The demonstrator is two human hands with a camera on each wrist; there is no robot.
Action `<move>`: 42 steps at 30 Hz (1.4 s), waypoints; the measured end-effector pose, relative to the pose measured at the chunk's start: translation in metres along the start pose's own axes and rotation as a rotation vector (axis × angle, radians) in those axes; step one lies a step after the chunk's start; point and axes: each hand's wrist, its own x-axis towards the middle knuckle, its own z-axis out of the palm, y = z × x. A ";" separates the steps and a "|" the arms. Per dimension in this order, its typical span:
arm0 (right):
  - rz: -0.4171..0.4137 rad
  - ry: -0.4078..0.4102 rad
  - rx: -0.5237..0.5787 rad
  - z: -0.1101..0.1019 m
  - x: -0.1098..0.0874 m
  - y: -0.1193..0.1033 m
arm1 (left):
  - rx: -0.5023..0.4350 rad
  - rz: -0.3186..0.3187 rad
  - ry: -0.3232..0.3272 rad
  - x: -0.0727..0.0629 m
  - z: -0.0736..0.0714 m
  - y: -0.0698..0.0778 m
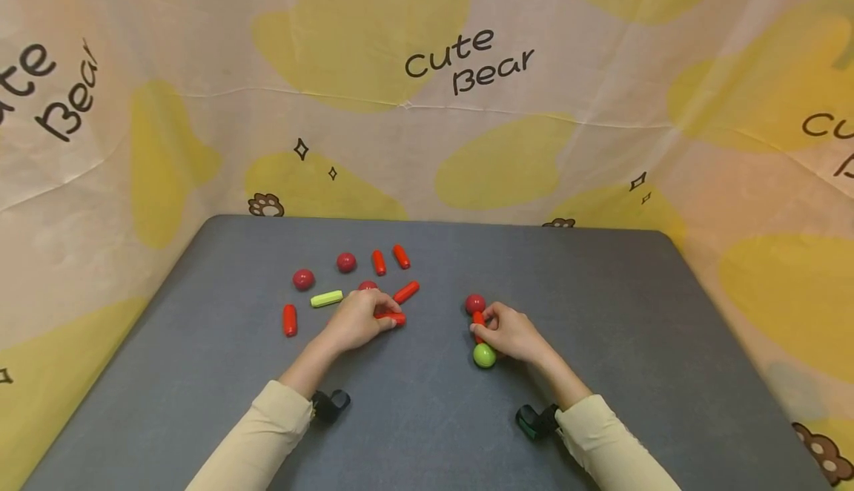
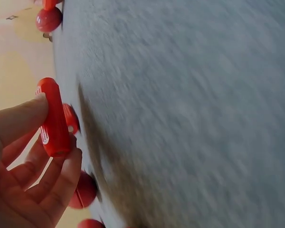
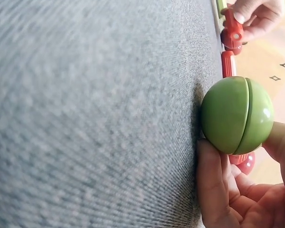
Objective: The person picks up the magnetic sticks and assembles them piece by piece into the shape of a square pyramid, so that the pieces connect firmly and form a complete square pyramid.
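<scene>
My left hand pinches a red ridged rod between thumb and fingers, close over the grey table. Beneath and beyond it lie a red ball and another red rod, the ball partly hidden by the hand. To the right, my right hand grips a red rod that stands in line between a red ball at its far end and a green ball at its near end. In the right wrist view the green ball hides most of that rod.
On the left of the grey table lie two red balls, a yellow-green rod beside my left hand, and a red rod. Two more red rods lie farther back. A patterned cloth hangs around the table.
</scene>
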 end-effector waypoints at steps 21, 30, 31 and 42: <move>0.031 0.029 -0.001 0.005 0.000 -0.005 | -0.087 0.026 0.024 0.032 0.036 0.033; 0.032 0.038 -0.007 0.006 -0.001 -0.006 | -0.107 0.038 0.022 0.043 0.047 0.038; 0.032 0.038 -0.005 0.006 -0.001 -0.007 | -0.108 0.040 0.020 0.044 0.048 0.038; 0.040 0.040 0.008 0.008 -0.001 -0.008 | -0.143 0.127 0.041 0.051 0.055 0.042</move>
